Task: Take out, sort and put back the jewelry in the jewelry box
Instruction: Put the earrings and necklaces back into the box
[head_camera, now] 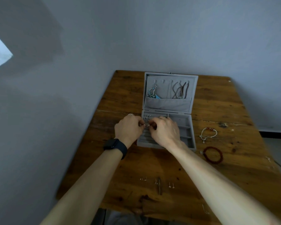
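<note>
Box (pixel 167 104) matt grey cloth, maybe felt; table (pixel 125 95) rough wood

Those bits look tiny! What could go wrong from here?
1. The left hand and right hand both pinch a small silver piece over the jewelry box; it might slip and drop among the grey rolls.
2. Tiny ear studs lie loose on the table, nearer the person; drawing the hands back could sweep them off.
</note>
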`<move>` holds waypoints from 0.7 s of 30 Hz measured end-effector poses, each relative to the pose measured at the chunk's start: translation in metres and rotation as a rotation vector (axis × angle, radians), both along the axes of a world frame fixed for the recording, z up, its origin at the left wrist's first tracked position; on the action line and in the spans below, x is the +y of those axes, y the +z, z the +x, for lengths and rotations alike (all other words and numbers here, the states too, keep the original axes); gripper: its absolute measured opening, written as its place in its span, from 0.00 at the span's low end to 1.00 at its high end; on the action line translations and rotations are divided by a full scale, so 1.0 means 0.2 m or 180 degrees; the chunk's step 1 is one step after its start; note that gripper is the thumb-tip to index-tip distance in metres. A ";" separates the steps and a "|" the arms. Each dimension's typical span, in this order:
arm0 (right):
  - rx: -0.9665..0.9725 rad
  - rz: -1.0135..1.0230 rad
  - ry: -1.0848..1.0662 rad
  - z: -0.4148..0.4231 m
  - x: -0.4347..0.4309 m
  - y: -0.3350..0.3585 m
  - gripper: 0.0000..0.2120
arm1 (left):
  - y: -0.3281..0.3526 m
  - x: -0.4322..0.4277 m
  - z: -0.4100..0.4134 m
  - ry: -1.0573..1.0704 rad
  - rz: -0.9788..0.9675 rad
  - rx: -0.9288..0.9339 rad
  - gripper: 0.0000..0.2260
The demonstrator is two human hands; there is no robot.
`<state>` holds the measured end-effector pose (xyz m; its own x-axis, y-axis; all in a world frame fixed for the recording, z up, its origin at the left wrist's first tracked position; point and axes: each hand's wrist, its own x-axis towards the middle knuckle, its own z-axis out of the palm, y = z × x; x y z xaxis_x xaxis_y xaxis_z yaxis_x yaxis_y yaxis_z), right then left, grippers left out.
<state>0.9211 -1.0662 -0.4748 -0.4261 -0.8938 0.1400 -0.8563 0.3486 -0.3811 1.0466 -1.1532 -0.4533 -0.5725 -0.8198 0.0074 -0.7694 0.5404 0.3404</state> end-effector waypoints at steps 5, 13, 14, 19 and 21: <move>0.0003 -0.0015 0.0063 0.00 0.01 0.01 0.16 | 0.00 0.00 0.00 0.0068 0.0072 0.0041 0.08; 0.0059 0.0017 0.0118 0.00 0.00 0.01 0.14 | 0.01 0.00 -0.01 0.0076 0.0136 0.0014 0.08; 0.0049 0.0010 0.0125 0.00 0.00 0.01 0.14 | 0.01 0.00 -0.01 0.0080 0.0151 0.0017 0.08; 0.0021 -0.0027 0.0197 -0.01 0.00 0.02 0.13 | 0.03 0.00 0.00 0.0038 0.0277 0.0054 0.09; -0.0005 -0.0082 0.0219 -0.01 0.02 0.03 0.13 | 0.03 0.00 0.00 0.0004 0.0294 0.0071 0.09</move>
